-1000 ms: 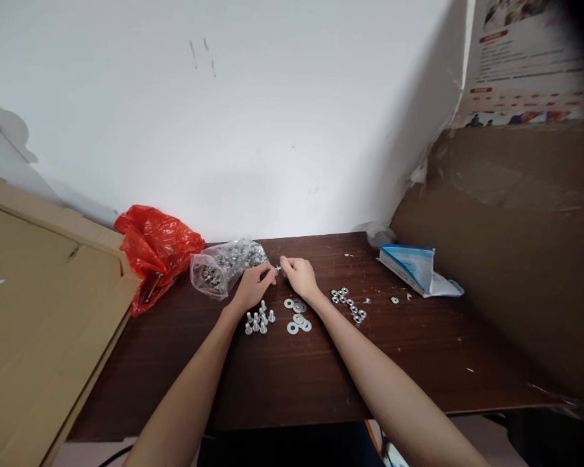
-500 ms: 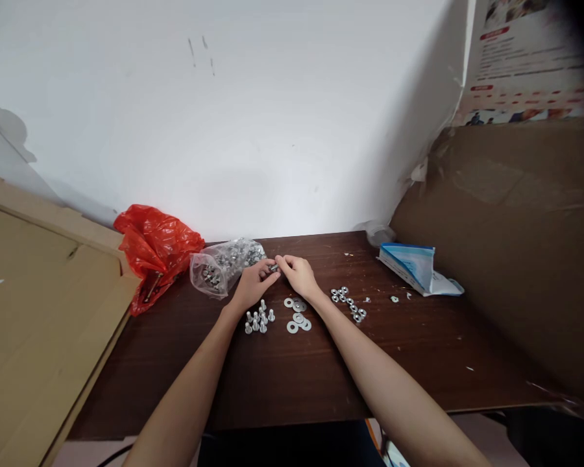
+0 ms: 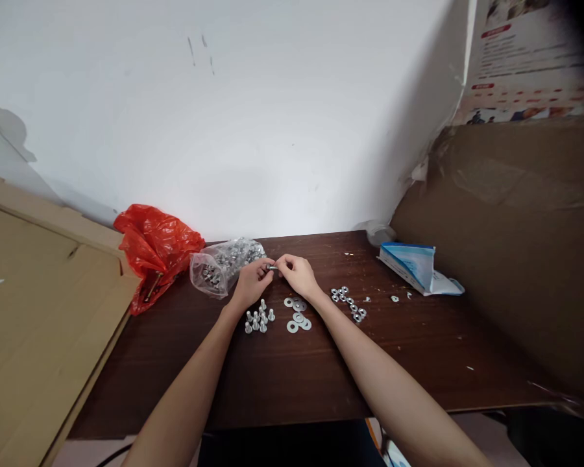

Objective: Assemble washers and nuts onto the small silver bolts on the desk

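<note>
Between my two hands, above the back middle of the table, is a small metal bolt (image 3: 272,267), lying roughly sideways. The fingers and thumb of my left hand (image 3: 254,283) grip its left end. My right hand (image 3: 296,275) pinches at its right end; whether a nut or washer is there too is hidden by the fingertips. Several silver bolts (image 3: 256,320) stand upright on the table below my left hand. Flat washers (image 3: 298,318) lie in a loose group below my right hand, and several hex nuts (image 3: 349,302) are scattered right of my right wrist.
A clear bag of metal hardware (image 3: 219,263) lies behind my left hand, beside a red plastic bag (image 3: 158,250). Cardboard (image 3: 43,311) borders the left, and a large box (image 3: 511,246) the right. A blue-and-white packet (image 3: 413,267) rests back right on the brown table (image 3: 292,389).
My left fingers have shifted slightly left and down, and more of the bolt shows between the hands. The bolts, washers and nuts on the table have stayed put.
</note>
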`<state>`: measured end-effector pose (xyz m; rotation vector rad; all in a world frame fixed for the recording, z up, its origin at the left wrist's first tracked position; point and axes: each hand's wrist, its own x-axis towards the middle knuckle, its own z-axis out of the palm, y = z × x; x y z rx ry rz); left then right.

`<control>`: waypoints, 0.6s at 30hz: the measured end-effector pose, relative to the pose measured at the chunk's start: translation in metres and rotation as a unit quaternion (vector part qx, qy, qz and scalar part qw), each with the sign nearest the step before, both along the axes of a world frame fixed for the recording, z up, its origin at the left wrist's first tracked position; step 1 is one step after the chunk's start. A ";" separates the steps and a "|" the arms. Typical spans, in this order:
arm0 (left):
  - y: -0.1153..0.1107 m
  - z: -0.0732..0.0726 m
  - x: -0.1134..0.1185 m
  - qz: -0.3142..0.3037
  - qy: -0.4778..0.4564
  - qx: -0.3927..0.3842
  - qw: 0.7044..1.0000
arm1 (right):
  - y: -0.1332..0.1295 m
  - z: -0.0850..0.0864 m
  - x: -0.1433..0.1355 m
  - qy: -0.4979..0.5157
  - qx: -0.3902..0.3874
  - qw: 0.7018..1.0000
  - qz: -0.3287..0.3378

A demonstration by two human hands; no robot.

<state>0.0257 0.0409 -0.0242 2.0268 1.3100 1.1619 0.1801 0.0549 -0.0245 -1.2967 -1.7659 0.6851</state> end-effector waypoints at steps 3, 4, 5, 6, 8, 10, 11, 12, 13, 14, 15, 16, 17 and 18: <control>0.000 0.001 0.000 0.007 -0.004 0.003 1.000 | -0.001 0.001 0.000 -0.010 0.000 1.000 0.009; 0.001 0.001 0.000 0.006 -0.008 0.003 1.000 | -0.001 0.001 0.000 -0.015 0.001 1.000 0.011; 0.001 0.000 0.000 0.003 -0.013 0.003 1.000 | -0.001 0.002 0.000 -0.021 0.001 1.000 0.012; 0.002 -0.001 -0.001 0.000 -0.018 0.002 1.000 | -0.001 0.002 0.000 -0.026 0.002 1.000 0.013; 0.003 -0.002 -0.001 -0.009 -0.033 -0.005 0.999 | -0.001 0.002 0.001 -0.034 0.001 0.999 0.013; 0.003 -0.004 -0.002 -0.016 -0.057 -0.015 0.998 | 0.000 0.001 0.001 -0.031 0.000 0.999 0.014; 0.003 -0.004 -0.002 -0.019 -0.071 -0.022 0.997 | 0.001 0.001 0.001 -0.027 -0.001 0.999 0.016; 0.003 -0.004 -0.002 -0.021 -0.083 -0.030 0.996 | 0.001 0.000 0.001 -0.024 -0.002 1.000 0.018; 0.003 -0.004 -0.002 -0.023 -0.093 -0.038 0.995 | 0.002 0.000 0.001 -0.021 -0.001 1.000 0.021; 0.003 -0.004 -0.002 -0.022 -0.100 -0.045 0.994 | 0.002 -0.001 0.002 -0.019 -0.001 1.000 0.024; 0.003 -0.004 -0.002 -0.022 -0.103 -0.052 0.993 | 0.002 -0.001 0.002 -0.017 0.000 1.000 0.026; 0.003 -0.003 -0.002 -0.021 -0.102 -0.055 0.993 | 0.002 -0.001 0.002 -0.016 0.000 1.000 0.027; 0.003 -0.003 -0.002 -0.017 -0.097 -0.056 0.994 | 0.002 -0.001 0.002 -0.014 -0.001 1.000 0.028; 0.003 -0.003 -0.002 -0.013 -0.089 -0.055 0.994 | 0.002 -0.001 0.002 -0.014 -0.001 1.000 0.028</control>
